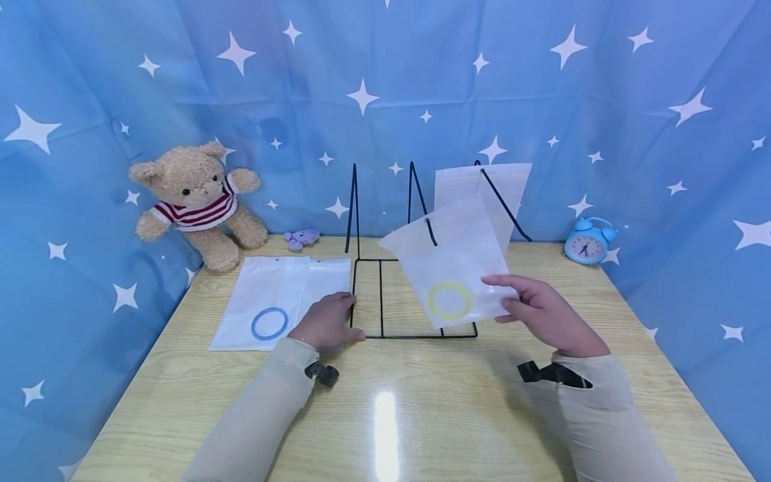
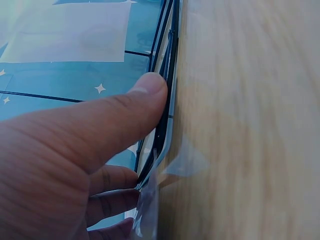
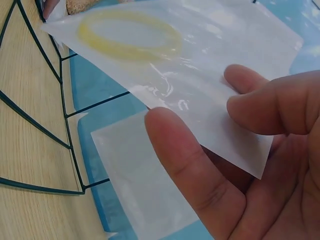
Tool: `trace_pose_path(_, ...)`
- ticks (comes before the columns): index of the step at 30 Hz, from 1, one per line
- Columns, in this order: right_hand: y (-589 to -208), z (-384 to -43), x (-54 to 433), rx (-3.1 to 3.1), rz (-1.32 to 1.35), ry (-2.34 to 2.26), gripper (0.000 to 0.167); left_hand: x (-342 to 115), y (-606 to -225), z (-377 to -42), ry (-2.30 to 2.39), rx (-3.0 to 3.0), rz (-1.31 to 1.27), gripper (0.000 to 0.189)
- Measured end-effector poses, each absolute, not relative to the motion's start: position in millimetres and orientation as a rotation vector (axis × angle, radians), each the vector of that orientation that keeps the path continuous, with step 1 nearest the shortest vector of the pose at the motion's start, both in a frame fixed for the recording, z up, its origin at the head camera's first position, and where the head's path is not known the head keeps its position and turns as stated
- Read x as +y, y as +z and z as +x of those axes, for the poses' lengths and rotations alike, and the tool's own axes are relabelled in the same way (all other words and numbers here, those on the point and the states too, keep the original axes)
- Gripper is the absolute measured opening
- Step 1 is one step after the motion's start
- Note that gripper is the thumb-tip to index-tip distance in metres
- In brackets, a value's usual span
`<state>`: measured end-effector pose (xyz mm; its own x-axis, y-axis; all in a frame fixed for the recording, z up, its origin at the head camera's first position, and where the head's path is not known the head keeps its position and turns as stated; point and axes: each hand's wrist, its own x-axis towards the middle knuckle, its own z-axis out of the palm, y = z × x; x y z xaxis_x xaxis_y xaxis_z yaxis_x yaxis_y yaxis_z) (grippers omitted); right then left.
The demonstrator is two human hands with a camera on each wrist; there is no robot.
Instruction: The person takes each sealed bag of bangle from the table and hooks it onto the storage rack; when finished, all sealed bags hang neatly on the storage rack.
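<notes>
My right hand point(image 1: 542, 311) pinches the lower right corner of a translucent white plastic bag point(image 3: 200, 55) marked with a yellow ring point(image 1: 450, 301). The bag hangs tilted from the middle prong of a black wire rack point(image 1: 415, 337), whose tip pokes through near the bag's top. Behind it, a second white bag point(image 1: 512, 191) hangs on the right prong. At the rack's front left corner my left hand point(image 1: 328, 321) grips the base wire, with the thumb point(image 2: 150, 95) on one side and other fingers beyond it.
Left of the rack, white bags point(image 1: 237, 335) lie overlapping on the wooden table point(image 1: 458, 415), one showing a blue ring point(image 1: 269, 324). A teddy bear point(image 1: 195, 201), a small purple toy point(image 1: 301, 238) and a blue alarm clock point(image 1: 589, 241) stand along the back by a starry curtain point(image 1: 361, 60).
</notes>
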<state>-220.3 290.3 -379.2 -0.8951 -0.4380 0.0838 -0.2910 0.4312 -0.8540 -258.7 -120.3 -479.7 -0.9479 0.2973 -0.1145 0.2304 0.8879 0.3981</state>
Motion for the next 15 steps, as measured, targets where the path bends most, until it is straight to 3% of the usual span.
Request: trace_pose_path(15,-381.3,-221.5,285.1,2.538,-0.567,-1.4,0.053,-119.7,-476.4,-255.8,0.613,2.869,0.388,0.091)
